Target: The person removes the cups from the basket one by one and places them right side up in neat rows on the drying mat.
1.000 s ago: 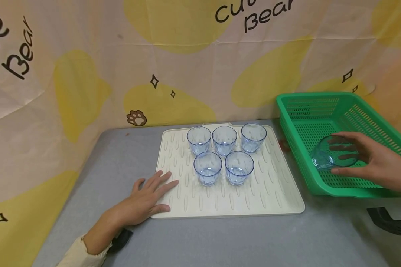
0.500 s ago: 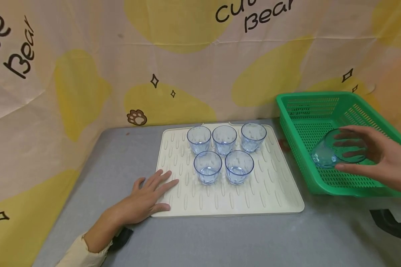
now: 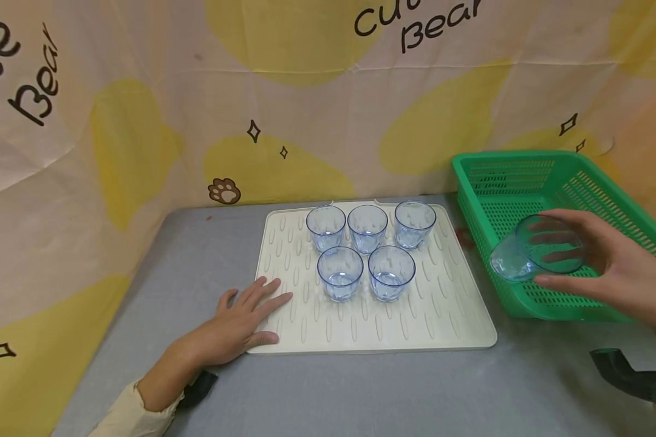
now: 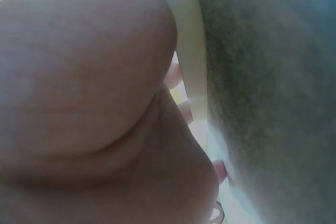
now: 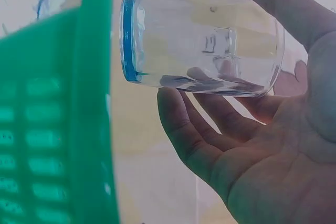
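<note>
In the head view my right hand point(image 3: 615, 267) grips a clear bluish drinking glass point(image 3: 512, 258), tilted on its side above the near left rim of a green plastic basket point(image 3: 478, 243). The right wrist view shows thumb and fingers on either side of this glass point(image 5: 199, 38), beside the basket wall point(image 5: 94, 103). My left hand point(image 3: 237, 328) lies with fingers spread on the left edge of a white draining mat point(image 3: 317, 334). Upright on that mat stand matching glasses: three behind, including a middle one point(image 3: 367, 229), and two in front point(image 3: 340, 276) point(image 3: 391, 276).
Grey cloth point(image 3: 361, 394) covers the table under the mat and basket. A printed curtain point(image 3: 306, 121) hangs behind and along the left side. The basket's raised rim stands between the right hand and the basket floor.
The right hand shifted slightly right, then moved left with the glass, which now overlaps the basket's left rim in view. The left hand and the glasses on the mat stayed put.
</note>
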{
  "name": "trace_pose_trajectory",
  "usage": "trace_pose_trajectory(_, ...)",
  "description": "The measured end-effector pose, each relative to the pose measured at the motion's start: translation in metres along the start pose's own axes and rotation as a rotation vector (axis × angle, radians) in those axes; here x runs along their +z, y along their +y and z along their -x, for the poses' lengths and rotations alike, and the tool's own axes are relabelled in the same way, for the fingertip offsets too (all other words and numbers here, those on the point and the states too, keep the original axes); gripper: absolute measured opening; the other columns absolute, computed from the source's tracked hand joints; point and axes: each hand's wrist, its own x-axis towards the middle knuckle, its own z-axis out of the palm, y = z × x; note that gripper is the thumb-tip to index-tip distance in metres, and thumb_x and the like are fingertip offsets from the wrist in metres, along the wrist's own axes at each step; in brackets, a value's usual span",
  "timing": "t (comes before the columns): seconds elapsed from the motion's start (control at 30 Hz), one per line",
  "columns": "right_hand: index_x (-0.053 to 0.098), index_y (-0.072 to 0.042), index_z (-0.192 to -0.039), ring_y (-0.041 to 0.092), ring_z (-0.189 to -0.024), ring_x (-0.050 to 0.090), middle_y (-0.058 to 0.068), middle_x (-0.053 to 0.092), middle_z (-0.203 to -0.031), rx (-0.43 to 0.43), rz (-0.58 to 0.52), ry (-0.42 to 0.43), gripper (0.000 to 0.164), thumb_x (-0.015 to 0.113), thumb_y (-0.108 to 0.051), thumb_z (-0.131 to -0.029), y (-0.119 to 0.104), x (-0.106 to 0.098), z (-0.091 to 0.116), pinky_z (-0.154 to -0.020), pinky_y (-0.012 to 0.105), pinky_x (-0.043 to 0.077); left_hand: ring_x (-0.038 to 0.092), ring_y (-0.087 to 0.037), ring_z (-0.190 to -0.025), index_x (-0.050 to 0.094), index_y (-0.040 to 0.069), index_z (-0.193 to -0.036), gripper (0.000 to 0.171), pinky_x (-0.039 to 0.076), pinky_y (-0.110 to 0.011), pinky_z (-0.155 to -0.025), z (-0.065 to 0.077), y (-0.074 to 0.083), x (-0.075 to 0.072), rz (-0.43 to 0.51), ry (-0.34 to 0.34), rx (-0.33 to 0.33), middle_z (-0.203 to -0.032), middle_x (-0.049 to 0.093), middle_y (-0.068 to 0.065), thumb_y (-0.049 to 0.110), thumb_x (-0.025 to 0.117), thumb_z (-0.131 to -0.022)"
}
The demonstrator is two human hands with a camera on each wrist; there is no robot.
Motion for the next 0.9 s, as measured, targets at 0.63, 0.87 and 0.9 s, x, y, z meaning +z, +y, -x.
trace_pose_trajectory(0.63,0.039,-0.017,-0.148,-0.003,-0.108,0.060,-0.006,0.054,-0.130,0.047,-0.052,-0.088,0.086,0.082,0.003,-0.076,-0.022,0.040,-0.005,-0.083,0.008,0.048,0.010,-0.037,-0.155,0.028,0.029,-0.158,0.071,0.008,-0.072,-0.109,0.000,0.001,-0.001,0.000,-0.008,-0.001,-0.168,0.017,-0.008,0.049,0.057,-0.096)
trace_pose_trajectory(0.87,0.035,-0.016,-0.150,-0.004,-0.104,0.057,0.002,0.048,-0.133,0.123,-0.031,-0.111,0.084,0.083,-0.010,-0.081,-0.027,0.053,-0.009,-0.082,0.006,0.046,0.011,-0.037,-0.154,0.029,0.029,-0.158,0.071,0.009,-0.073,-0.109,0.001,0.002,-0.002,0.002,-0.006,-0.003,-0.168,0.017,-0.008,0.047,0.058,-0.096)
trace_pose_trajectory(0.9,0.035,-0.015,-0.150,-0.003,-0.103,0.057,0.003,0.048,-0.133,0.129,-0.033,-0.110,0.084,0.083,-0.011,-0.081,-0.029,0.055,-0.010,-0.082,0.006,0.046,0.011,-0.037,-0.154,0.029,0.029,-0.158,0.071,0.008,-0.073,-0.109,0.001,0.001,-0.002,0.002,-0.005,-0.004,-0.168,0.017,-0.008,0.047,0.058,-0.096)
